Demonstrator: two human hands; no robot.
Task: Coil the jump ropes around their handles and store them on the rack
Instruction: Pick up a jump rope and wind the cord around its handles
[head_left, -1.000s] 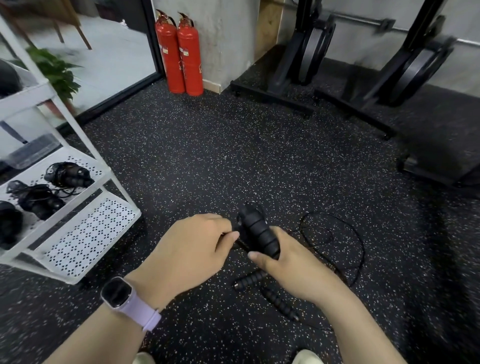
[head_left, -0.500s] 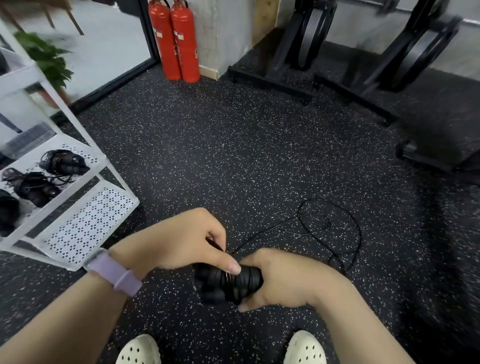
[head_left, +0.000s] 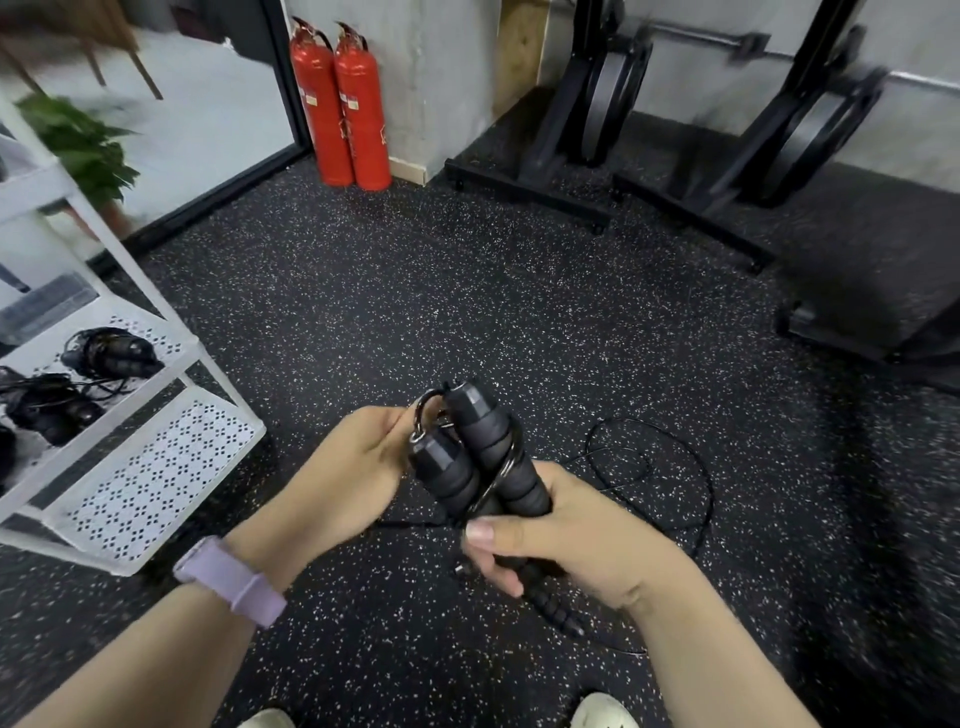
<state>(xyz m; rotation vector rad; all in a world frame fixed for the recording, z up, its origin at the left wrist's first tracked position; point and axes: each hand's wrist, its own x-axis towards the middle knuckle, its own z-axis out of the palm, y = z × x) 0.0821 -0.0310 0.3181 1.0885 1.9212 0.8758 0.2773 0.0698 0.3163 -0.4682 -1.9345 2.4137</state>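
Note:
Two black foam jump rope handles (head_left: 483, 457) stand side by side, pointing up and away, with a turn of thin black rope crossing them. My right hand (head_left: 566, 535) grips their lower ends. My left hand (head_left: 358, 467) pinches the rope loop (head_left: 423, 415) near the handle tops. Loose rope (head_left: 670, 457) trails in loops on the floor to the right. Another ribbed handle (head_left: 556, 608) lies on the floor below my right hand. The white rack (head_left: 156, 467) stands at the left with coiled ropes (head_left: 111, 353) on its middle shelf.
Two red fire extinguishers (head_left: 340, 104) stand against the back wall. Black equipment frames (head_left: 571, 145) line the far right. A potted plant (head_left: 83, 140) sits behind the rack. My white shoes (head_left: 605, 712) show at the bottom edge on the speckled rubber floor.
The handles swung from lying sideways, low between my hands, to pointing up. My left hand moved from the handles' side to the rope loop at the top.

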